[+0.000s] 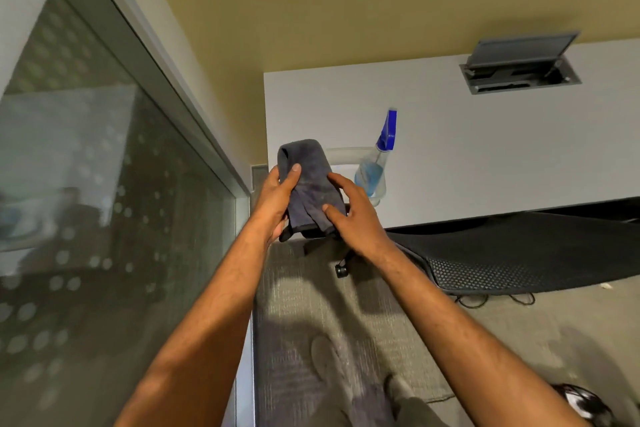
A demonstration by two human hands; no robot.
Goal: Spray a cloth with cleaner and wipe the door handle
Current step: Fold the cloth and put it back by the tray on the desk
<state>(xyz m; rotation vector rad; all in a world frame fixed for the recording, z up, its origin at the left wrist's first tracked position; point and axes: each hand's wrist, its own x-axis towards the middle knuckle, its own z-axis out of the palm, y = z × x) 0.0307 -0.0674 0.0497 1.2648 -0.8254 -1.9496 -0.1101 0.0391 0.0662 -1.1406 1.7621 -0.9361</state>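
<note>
A folded dark grey cloth [310, 180] is held upright in front of me, over the near corner of the white table [485, 149]. My left hand [277, 201] grips its left edge, thumb across the front. My right hand [353, 211] presses on the cloth's lower right part with its thumb and forefinger; its other fingers are hidden. A clear spray bottle [375, 163] with blue liquid and a blue nozzle stands on the table just right of the cloth. No door handle is in view.
A frosted, dotted glass panel [86, 201] in a pale frame fills the left side. A black mesh office chair [519, 260] sits under the table edge at right. A cable box [519, 69] with its lid up is set into the tabletop. Carpet lies below.
</note>
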